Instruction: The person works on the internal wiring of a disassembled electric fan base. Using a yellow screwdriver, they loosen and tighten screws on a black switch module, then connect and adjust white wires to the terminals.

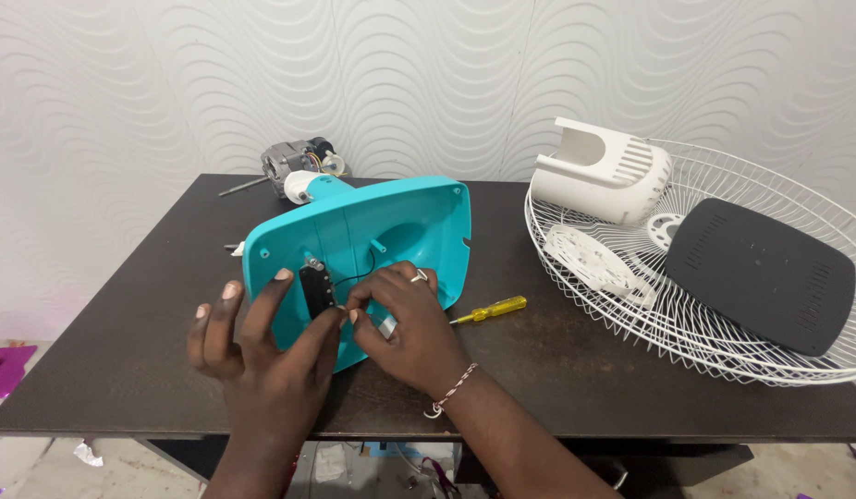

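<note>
A turquoise plastic fan base [391,226] lies tilted on the dark table [132,342], its hollow underside facing me. Inside it sits a small black switch block [316,285] with thin wires. My left hand [262,346] rests against the base's near rim, fingers spread, thumb and forefinger pinching at the black block. My right hand [405,328] is beside it, fingertips meeting the left hand's at the block; it wears a ring and a string wristband. A fan motor [299,164] sticks out behind the base.
A yellow-handled screwdriver [488,310] lies just right of my right hand. At the right, a white wire fan guard [724,346] holds a white motor cover [602,171], a white disc and a dark grey plate [761,273]. A patterned wall stands behind.
</note>
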